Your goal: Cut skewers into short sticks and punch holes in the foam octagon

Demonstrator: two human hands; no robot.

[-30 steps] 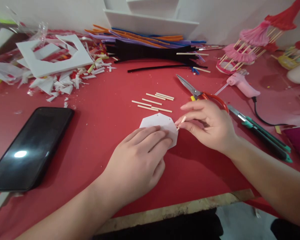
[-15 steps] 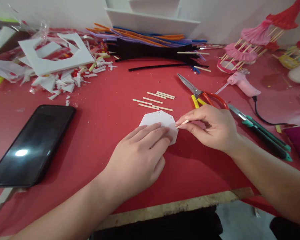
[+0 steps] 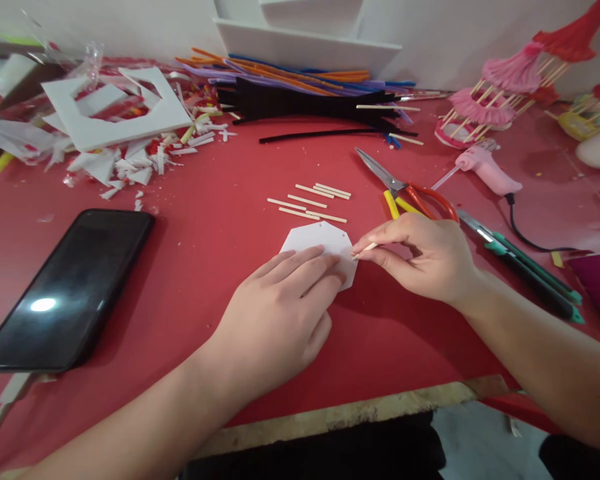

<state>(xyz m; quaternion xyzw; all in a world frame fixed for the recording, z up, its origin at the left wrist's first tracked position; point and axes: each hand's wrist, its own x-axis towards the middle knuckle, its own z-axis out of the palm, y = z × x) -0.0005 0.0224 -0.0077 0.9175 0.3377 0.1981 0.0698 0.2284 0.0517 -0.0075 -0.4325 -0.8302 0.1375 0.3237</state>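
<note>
A white many-sided foam board piece [image 3: 317, 235] lies on the red table, with small holes near its far edge. My left hand [image 3: 285, 300] rests flat on it, fingers stretched out, covering its near left part. At the board's right edge my right hand [image 3: 420, 257] pinches a short wooden stick [image 3: 365, 249] between thumb and fingers. The stick's tip touches the board near that edge; whether it has gone in I cannot tell. Just beyond the board lie several loose wooden sticks [image 3: 307, 201].
Scissors [image 3: 393, 181], a pink glue gun [image 3: 489, 172] and a cutter knife [image 3: 523, 267] lie to the right. A phone [image 3: 70, 287] is at left, below foam scraps [image 3: 115, 163]. Pipe cleaners [image 3: 300, 100] lie at the back; a pink tiered model [image 3: 510, 73] stands back right.
Both hands and the board stay almost where they were. The whole view has shifted very slightly; the right hand still pinches the stick at the board's edge.
</note>
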